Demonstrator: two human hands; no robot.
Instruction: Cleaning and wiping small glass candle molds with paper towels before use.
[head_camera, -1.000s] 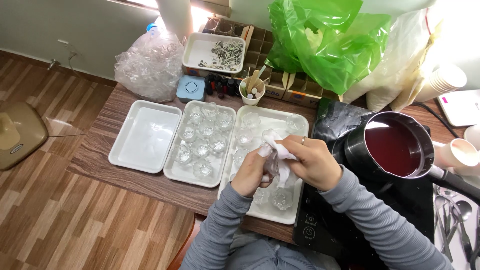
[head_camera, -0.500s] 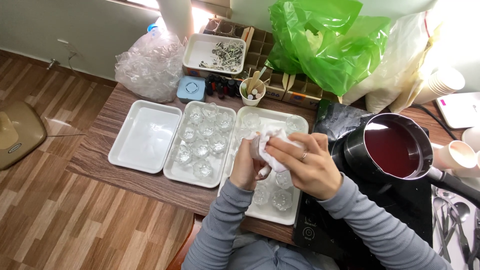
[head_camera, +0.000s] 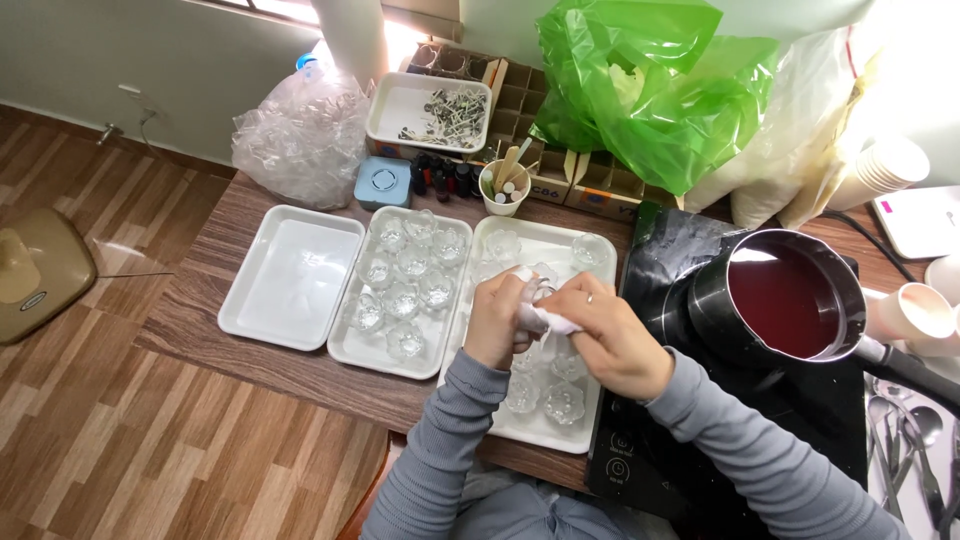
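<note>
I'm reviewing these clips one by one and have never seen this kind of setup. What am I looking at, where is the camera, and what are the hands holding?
There is no machine here: a person in grey sleeves works with bare hands, and the single camera sits on their head, looking down. The left hand and right hand meet over the right white tray, together gripping a white cloth pressed around what looks like a small clear glass holder, mostly hidden. More clear glass holders fill the middle tray; the left tray is bare. To the right, a pot of dark red liquid stands on a black cooktop.
</note>
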